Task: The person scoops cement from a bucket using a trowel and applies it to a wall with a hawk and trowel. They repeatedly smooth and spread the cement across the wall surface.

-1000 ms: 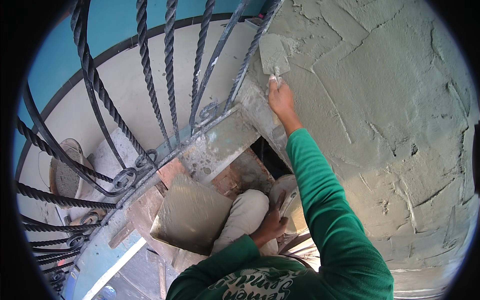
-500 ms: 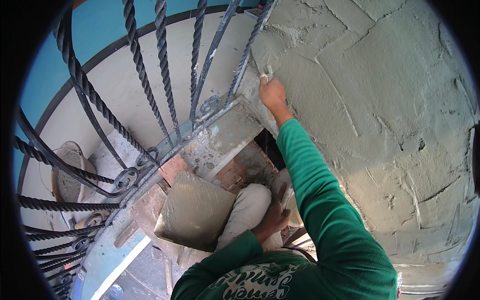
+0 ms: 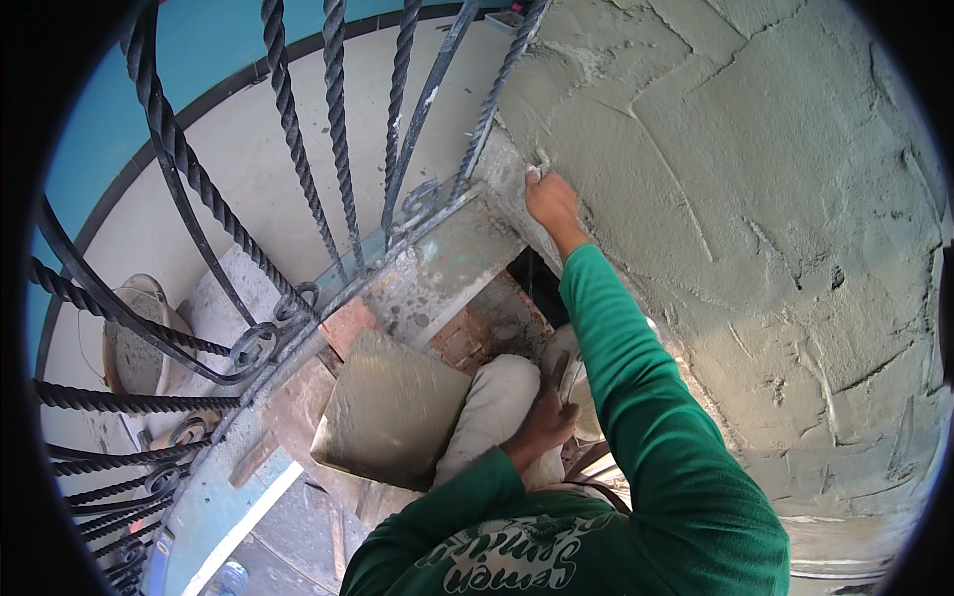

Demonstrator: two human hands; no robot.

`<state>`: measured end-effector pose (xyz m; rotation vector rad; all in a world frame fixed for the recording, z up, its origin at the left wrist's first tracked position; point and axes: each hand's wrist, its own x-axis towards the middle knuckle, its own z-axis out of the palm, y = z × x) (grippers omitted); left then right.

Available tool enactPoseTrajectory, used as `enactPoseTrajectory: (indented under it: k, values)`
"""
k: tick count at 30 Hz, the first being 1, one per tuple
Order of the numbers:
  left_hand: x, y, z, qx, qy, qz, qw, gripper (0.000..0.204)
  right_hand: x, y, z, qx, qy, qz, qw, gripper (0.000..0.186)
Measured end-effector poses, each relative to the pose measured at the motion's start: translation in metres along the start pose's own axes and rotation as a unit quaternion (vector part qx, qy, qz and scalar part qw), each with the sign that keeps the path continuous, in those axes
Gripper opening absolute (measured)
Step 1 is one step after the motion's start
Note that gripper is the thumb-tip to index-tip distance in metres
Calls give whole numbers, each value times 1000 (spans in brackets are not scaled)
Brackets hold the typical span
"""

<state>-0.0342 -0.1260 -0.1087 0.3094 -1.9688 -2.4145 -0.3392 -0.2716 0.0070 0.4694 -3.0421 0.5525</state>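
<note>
My right hand (image 3: 554, 207) is closed at the lower left edge of a wall covered in wet grey mortar (image 3: 715, 179). A small whitish bit shows at its fingertips, but what it grips is hidden. Beside my bent knee (image 3: 497, 402), my left hand (image 3: 545, 422) curls with one finger pointing forward, next to a pale, rounded surface. Whatever is inside that hand cannot be made out. Left of the knee, a square board (image 3: 393, 407) with a smooth greyish-tan face lies tilted.
Twisted black iron railing bars (image 3: 288, 149) curve along the left, above a mortar-stained ledge (image 3: 447, 258). Beyond the bars stands a bucket (image 3: 139, 348) of grey material. A dark gap (image 3: 537, 288) opens below my right forearm, beside bare bricks (image 3: 477, 323).
My right hand has moved slightly down and to the right along the wall edge. My left hand stays beside the knee. The whole view has shifted a little.
</note>
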Motion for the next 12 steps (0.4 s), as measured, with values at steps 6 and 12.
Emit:
enactPoseTrajectory:
  k: [6, 12]
  values:
    - [-1, 1, -1, 3, -12, 8, 1000, 90, -26, 25, -12, 9, 3, 22, 1000, 65]
    - [4, -7, 7, -13, -17, 55, 998, 89, -74, 43, -34, 74, 88, 48, 992, 68]
